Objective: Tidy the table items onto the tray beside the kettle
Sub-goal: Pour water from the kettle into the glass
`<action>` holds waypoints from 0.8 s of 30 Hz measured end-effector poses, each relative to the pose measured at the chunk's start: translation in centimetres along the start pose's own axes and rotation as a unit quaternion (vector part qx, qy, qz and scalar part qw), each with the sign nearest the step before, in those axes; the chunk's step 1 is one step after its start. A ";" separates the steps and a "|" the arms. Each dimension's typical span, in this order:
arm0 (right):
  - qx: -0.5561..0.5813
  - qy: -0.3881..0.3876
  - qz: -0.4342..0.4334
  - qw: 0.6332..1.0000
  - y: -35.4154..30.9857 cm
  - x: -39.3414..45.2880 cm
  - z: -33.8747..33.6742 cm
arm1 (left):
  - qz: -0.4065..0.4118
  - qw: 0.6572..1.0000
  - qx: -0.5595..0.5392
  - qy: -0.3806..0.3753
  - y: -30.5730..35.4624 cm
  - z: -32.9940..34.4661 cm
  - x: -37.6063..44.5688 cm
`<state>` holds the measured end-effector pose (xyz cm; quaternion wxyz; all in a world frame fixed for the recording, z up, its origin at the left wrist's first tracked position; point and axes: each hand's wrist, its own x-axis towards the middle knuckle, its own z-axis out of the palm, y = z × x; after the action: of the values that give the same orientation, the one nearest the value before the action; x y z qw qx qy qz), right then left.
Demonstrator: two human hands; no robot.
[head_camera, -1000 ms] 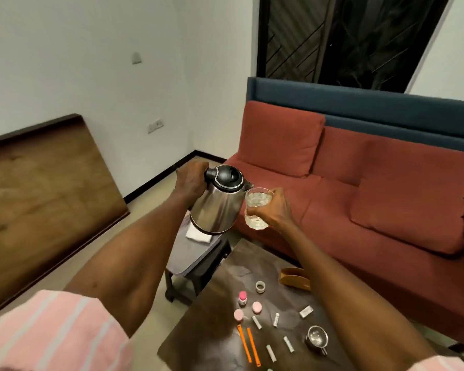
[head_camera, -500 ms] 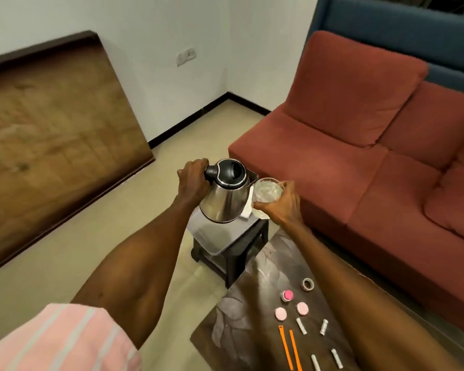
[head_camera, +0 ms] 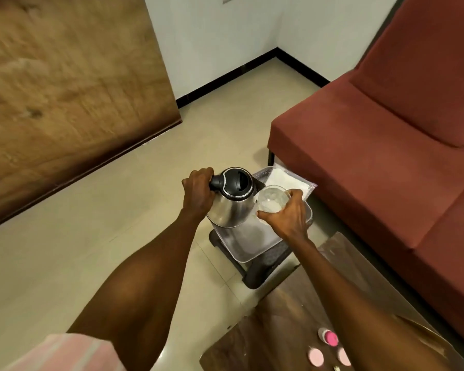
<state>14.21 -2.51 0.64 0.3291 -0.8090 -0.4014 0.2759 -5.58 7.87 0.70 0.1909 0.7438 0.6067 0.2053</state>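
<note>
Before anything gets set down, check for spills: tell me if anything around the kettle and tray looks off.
No spill shows. The kettle, held by its handle in the left hand, hangs tilted over the tray. The right hand holds a glass upright against it. A white packet overhangs the tray's far edge.

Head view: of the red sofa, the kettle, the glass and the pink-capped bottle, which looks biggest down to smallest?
1. Red sofa
2. Kettle
3. Glass
4. Pink-capped bottle, though it sits nearer the camera at the frame's edge, so its rank against the glass is unsure.

Red sofa (head_camera: 386, 145), beige floor (head_camera: 118, 223), white wall (head_camera: 212, 36)
</note>
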 end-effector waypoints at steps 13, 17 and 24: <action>-0.007 -0.018 0.019 1.000 2.8 1.7 3.9 | -0.005 0.999 -0.032 -0.008 -1.9 4.0 3.2; -0.007 -0.014 0.031 0.999 3.4 1.8 3.3 | 0.000 0.999 -0.035 -0.009 -1.4 4.0 2.6; 0.004 -0.015 0.040 0.999 4.1 2.1 2.9 | 0.004 1.000 -0.009 -0.025 -1.4 4.1 1.5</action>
<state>15.13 -1.71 -4.66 0.3151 -0.8187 -0.3724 0.3030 -4.24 9.46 -3.37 0.2119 0.7494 0.5971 0.1923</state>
